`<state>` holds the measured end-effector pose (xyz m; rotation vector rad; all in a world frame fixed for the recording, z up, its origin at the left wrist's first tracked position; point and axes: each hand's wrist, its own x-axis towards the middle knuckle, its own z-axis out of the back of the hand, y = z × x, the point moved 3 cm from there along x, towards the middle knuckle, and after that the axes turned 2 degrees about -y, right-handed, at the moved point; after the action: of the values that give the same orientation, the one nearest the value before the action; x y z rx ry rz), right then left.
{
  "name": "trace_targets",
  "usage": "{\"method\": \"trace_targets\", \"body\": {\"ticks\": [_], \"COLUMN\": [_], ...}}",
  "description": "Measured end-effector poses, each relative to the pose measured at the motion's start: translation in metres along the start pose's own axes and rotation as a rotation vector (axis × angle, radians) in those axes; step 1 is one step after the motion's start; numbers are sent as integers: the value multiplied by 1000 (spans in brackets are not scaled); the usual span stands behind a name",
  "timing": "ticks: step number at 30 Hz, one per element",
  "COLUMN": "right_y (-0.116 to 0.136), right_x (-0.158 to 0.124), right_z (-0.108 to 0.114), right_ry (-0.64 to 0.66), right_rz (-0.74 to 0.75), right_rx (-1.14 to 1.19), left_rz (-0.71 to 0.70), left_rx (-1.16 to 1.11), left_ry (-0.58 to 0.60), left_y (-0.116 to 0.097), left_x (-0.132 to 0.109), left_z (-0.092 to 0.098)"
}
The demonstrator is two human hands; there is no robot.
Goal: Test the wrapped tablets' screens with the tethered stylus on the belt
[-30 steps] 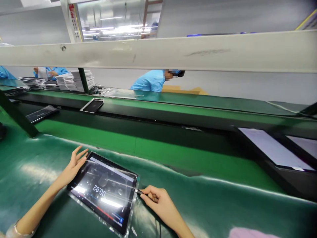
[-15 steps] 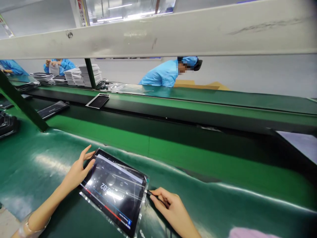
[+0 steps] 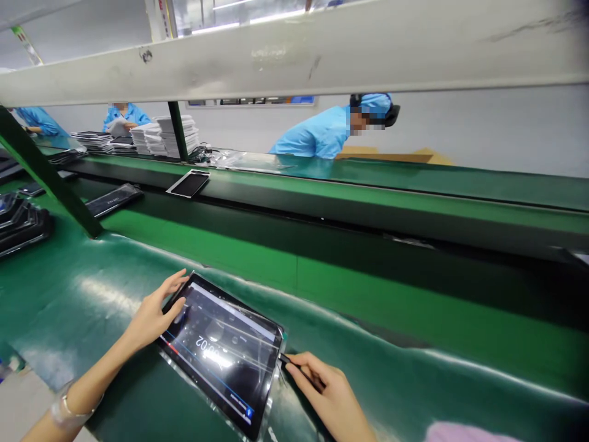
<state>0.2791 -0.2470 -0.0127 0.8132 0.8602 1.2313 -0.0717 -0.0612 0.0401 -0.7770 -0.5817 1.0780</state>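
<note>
A tablet (image 3: pixel 230 350) with a lit screen lies flat on the green mat, with clear film sticking out along its edges. My left hand (image 3: pixel 156 313) grips its left edge, thumb over the screen and fingers along the rim. At the opposite edge my right hand (image 3: pixel 329 387) pinches the black plug of a cable (image 3: pixel 286 359) between thumb and fingers. The plug's tip meets the tablet's side; how far it is in cannot be made out. Large digits, a blue line and a short red bar show on the screen.
Beyond the mat (image 3: pixel 391 393) runs a green belt (image 3: pixel 257 245). A dark wrapped device (image 3: pixel 115 199) and a white-framed panel (image 3: pixel 188 183) lie farther off. Black trays (image 3: pixel 25 224) are stacked left, near a slanting green post (image 3: pixel 55 178). Co-workers in blue (image 3: pixel 317 132) are behind.
The red bar on the screen has become much shorter. The scene has shifted slightly to the right in view, and the pale sheet at far right has mostly left it. Both hands keep their places.
</note>
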Motion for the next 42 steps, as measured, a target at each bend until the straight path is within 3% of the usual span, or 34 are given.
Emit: {"method": "trace_targets", "body": {"ticks": [7,13,17,21,24,28,32,38,42], "right_y": [6,16,20,22,23,25,32,48,52], "right_x": [0,12,16,14,11,9,8,0,-4], "right_z": [-21,-7,-3,-7,-8,-5,-3,-2,-3], "right_ry": [-124,-73,-133,-161,-214,-341,-397,-469,-497], "right_rz": [20,128,147,156,253,440,559,548,555], "right_rx": [35,-54,-61,-210,-348,-482,-516,-485,-467], "left_rz": [-28,-40,-20,-181,-274,-281,-274,-303,-281], "left_rx": [-47,108,220,389,452,478,442,448,397], "left_ry": [-27,24,28,-18,-31,13,-15,6,-53], "left_y": [-10,-19,-31,-53,-64,-64,-66,-67,-66], "left_x": [-8,-7,-14,-28,-34,-32,-31,-33,-30], "left_z": [-1,-2,-15,-33,-40,-41,-35,-35,-30]}}
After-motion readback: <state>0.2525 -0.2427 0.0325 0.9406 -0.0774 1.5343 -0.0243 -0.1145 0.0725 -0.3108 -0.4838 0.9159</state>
